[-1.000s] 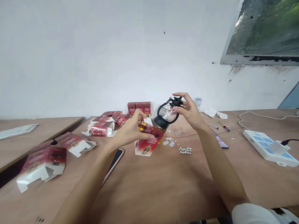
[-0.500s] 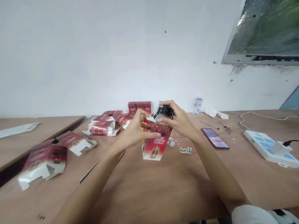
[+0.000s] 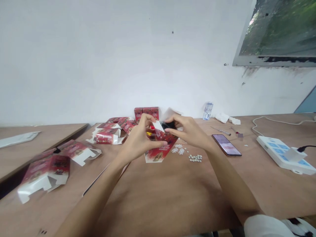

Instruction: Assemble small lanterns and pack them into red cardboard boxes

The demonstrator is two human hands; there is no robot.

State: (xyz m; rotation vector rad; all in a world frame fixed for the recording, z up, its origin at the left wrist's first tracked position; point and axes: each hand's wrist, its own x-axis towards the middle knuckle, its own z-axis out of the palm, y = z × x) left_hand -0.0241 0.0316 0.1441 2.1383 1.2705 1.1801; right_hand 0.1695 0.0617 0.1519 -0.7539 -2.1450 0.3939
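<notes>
My left hand (image 3: pixel 137 137) is closed on a red printed carton (image 3: pixel 155 155), thumb on its front face and fingers near the top. The carton stands tilted, and a white flap (image 3: pixel 158 126) sticks up at its upper end. My right hand (image 3: pixel 189 133) grips a black object (image 3: pixel 169 125) at the carton's top; its kind is not clear, and the fingers hide most of it. How far it sits inside cannot be told. Something yellow and red (image 3: pixel 148 133) shows behind my left fingers. A blurred pale sheet or flap (image 3: pixel 172 113) rises behind my right hand.
Several opened red cartons (image 3: pixel 107 136) lie on the left, with three closed boxes (image 3: pixel 146 113) by the wall. Small white discs (image 3: pixel 195 158), a phone (image 3: pixel 226 144), a power strip (image 3: pixel 283 154), a clear bottle (image 3: pixel 207 111) and a screwdriver-like tool (image 3: pixel 222 131) lie rightward.
The black object has gone lower, against the carton's top, and is now more covered by my right fingers. The carton has tilted more, its bottom shifting left.
</notes>
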